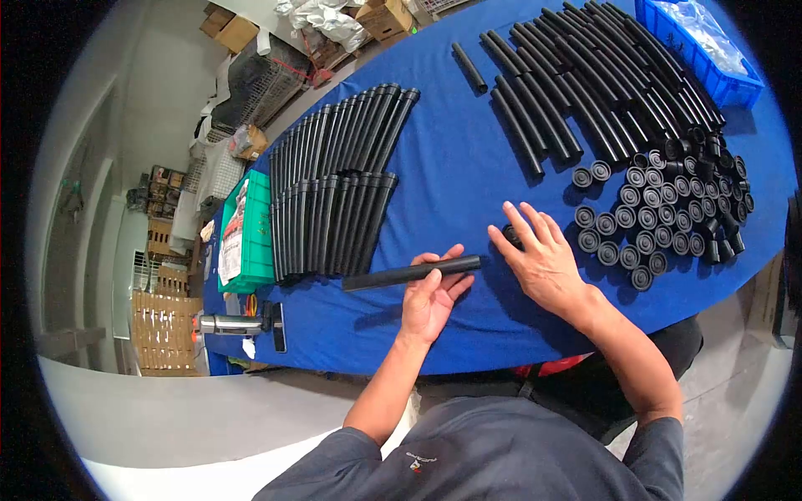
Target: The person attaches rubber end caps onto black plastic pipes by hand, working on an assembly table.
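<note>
My left hand is closed around a straight black tube, which lies across the fingers with its right end past the fingertips. Just to the right, my right hand reaches over the blue cloth, back of the hand up and fingers stretched apart. A black round cap shows in the gap between its thumb and index finger, partly hidden by them. Beyond that hand lies a cluster of loose black caps with ringed ends.
Bare black tubes lie in rows at the back right, beside a blue bin. Two rows of tubes with wider ends lie at the left, next to a green crate. A metal flask and a phone are near the left edge.
</note>
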The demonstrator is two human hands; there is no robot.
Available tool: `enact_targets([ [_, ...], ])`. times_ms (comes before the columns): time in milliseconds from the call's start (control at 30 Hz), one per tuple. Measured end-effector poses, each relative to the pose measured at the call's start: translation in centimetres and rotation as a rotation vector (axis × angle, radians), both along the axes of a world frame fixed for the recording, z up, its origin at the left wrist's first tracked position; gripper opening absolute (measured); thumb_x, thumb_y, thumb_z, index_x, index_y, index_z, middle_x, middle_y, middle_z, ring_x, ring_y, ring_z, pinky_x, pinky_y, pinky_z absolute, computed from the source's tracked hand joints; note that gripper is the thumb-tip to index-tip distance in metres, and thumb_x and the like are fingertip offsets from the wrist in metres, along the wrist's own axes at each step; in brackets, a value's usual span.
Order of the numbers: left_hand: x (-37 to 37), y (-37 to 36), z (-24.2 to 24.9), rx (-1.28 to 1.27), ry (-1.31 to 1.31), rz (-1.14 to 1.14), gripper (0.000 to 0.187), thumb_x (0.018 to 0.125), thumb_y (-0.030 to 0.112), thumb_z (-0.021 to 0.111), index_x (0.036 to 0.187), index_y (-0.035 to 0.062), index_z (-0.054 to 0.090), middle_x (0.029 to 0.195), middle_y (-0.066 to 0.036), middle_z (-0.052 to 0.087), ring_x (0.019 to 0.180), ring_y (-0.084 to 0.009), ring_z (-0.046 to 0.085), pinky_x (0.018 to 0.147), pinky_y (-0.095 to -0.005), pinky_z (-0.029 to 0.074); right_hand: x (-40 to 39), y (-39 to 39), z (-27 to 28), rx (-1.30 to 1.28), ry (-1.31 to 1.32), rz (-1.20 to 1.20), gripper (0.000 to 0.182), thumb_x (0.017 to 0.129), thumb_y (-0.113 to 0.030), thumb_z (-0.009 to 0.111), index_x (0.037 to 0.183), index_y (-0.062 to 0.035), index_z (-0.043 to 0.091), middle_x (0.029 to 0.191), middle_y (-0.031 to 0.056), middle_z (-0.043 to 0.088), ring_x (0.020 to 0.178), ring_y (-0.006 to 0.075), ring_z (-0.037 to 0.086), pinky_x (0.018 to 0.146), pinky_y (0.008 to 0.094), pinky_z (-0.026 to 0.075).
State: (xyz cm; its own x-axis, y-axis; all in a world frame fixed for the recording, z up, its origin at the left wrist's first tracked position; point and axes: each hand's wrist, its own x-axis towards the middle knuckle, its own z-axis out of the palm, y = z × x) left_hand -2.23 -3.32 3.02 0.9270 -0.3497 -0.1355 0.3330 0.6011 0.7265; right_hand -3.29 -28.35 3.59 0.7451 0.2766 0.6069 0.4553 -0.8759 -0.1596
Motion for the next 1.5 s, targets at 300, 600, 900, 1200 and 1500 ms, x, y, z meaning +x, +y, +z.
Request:
enact_targets([
  [300, 1.6, -0.3, -2.8, -0.12, 0.0, -0.037, 0.027, 0.098, 0.006, 0.066, 0.123, 0.0146, 0.058, 0.137, -0.028, 0.061, 0.124, -0.0413, 0.064, 0.109, -0.0564, 0.052, -0.6, -0.5, 0.5, 0.557, 0.535, 0.124, 0.035, 0.09, -0.009, 0.066, 0.123, -0.0015, 0.057, 0.109, 0.0194, 0.064, 0.093, 0.0322, 0.066, 0.085, 0.0444, 0.053],
  [600, 1.1, -1.0, -2.8, -0.127, -0.016, -0.017, 0.032, 0.097, 0.005, 0.067, 0.125, 0.0161, 0.055, 0.133, -0.024, 0.064, 0.123, -0.04, 0.065, 0.108, -0.0583, 0.052, -0.9, 0.9, -0.8, 1.138, 0.91, 0.323, 0.044, 0.093, -0.009, 0.07, 0.133, 0.0006, 0.053, 0.102, 0.0182, 0.063, 0.085, 0.0282, 0.067, 0.078, 0.039, 0.054],
  [900, 0.7, -1.2, -2.4, -0.055, -0.053, -0.029, 0.029, 0.1, 0.009, 0.064, 0.126, 0.0167, 0.052, 0.13, -0.022, 0.065, 0.123, -0.0384, 0.064, 0.105, -0.0609, 0.053, -1.2, 0.9, 0.4, 0.868, 0.746, 0.286, 0.037, 0.093, -0.012, 0.071, 0.128, -0.0021, 0.061, 0.101, 0.016, 0.062, 0.08, 0.0282, 0.064, 0.073, 0.0401, 0.052],
  [1200, 0.5, -1.4, -2.4, -0.052, -0.041, -0.016, 0.026, 0.1, 0.009, 0.065, 0.123, 0.0163, 0.054, 0.128, -0.021, 0.067, 0.12, -0.0366, 0.066, 0.104, -0.0582, 0.055, -1.8, 1.7, -0.3, 0.762, 0.548, 0.263, 0.037, 0.093, -0.009, 0.072, 0.128, -0.0025, 0.062, 0.106, 0.0167, 0.065, 0.085, 0.0347, 0.065, 0.075, 0.0418, 0.052],
  [1500, 0.5, -1.5, -2.0, -0.063, 0.0, -0.01, 0.027, 0.1, 0.007, 0.066, 0.123, 0.0161, 0.055, 0.126, -0.022, 0.067, 0.118, -0.0356, 0.068, 0.103, -0.0559, 0.056, -1.7, 1.8, -0.1, 0.693, 0.526, 0.27, 0.037, 0.093, -0.01, 0.07, 0.129, -0.0026, 0.061, 0.109, 0.02, 0.065, 0.091, 0.0415, 0.067, 0.076, 0.048, 0.055],
])
